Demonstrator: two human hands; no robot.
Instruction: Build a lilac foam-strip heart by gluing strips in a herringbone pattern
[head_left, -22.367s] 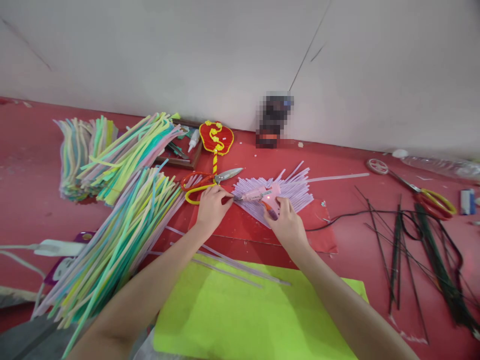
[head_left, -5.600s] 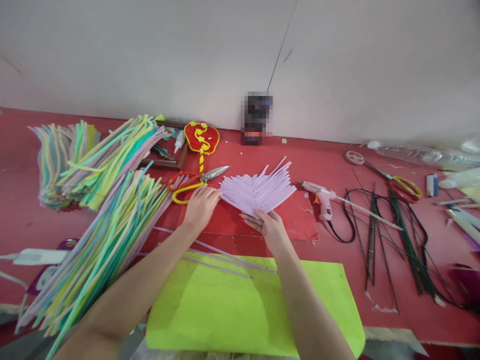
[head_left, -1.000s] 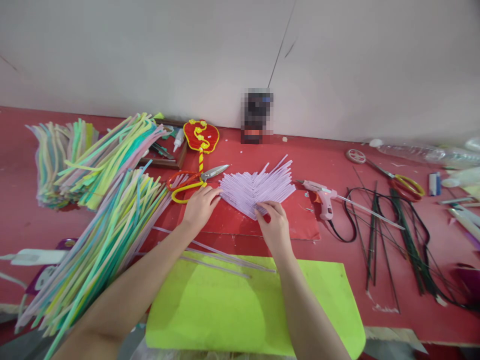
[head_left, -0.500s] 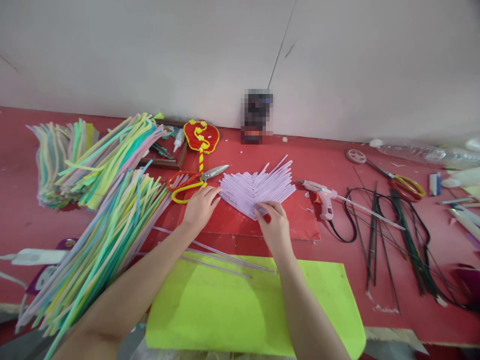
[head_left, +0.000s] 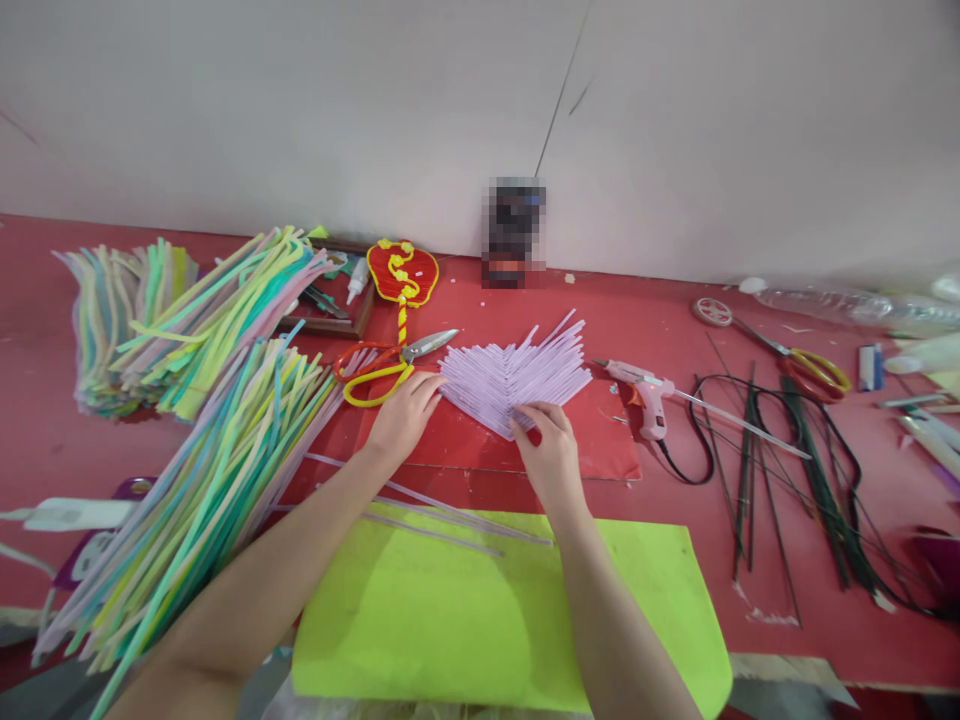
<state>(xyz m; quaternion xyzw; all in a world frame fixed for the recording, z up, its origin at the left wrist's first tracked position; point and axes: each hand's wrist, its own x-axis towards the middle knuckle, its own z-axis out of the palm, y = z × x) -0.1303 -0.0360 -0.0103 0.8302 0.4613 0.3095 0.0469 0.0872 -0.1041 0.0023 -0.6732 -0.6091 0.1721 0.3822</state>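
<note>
A heart-like mat of lilac pipe cleaners (head_left: 517,375), laid side by side in a V pattern, lies on a red sheet (head_left: 600,448). My left hand (head_left: 405,410) has its thumb and fingertips closed at the mat's left edge; the exact contact is partly hidden. At the lower point of the mat, thumb and index finger of my right hand (head_left: 551,440) pinch its edge. Scissors (head_left: 375,370) with red and yellow handles lie just beyond my left hand. Loose lilac pipe cleaners (head_left: 465,520) lie beneath my forearms, partly over a lime-green sheet (head_left: 435,620).
Bundles of coloured pipe cleaners (head_left: 217,480) cover the left side. A red and yellow fan-shaped piece (head_left: 403,275) lies behind. To the right are a pink glue gun (head_left: 651,400), dark green wires (head_left: 817,490), more scissors (head_left: 814,372) and a plastic bottle (head_left: 825,302).
</note>
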